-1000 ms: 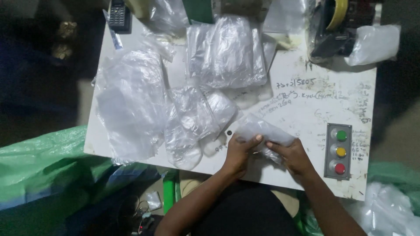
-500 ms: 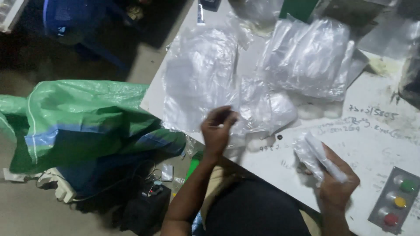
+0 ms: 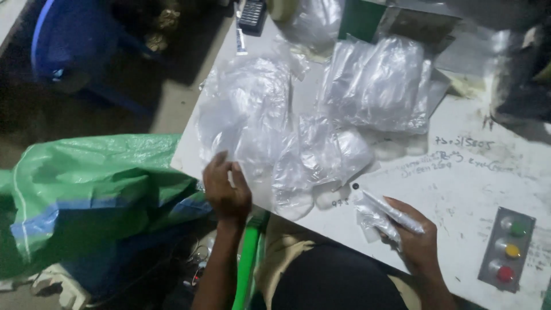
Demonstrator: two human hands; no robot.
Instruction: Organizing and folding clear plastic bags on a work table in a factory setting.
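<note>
Two risks show: the left hand (image 3: 227,192), fingers loose on the bag pile (image 3: 247,120), may drag several, while the right hand (image 3: 416,238), clamped on a packet (image 3: 381,215), may crush it.

Plastic bags piled (image 3: 252,120) on the table (image 3: 459,178) at its left part, left hand (image 3: 227,189) laid at the pile's near edge, rolled bag (image 3: 384,215) gripped in right hand (image 3: 416,238) nearer the front, button panel (image 3: 506,250) set far right, sack (image 3: 86,189) left of table.
</note>
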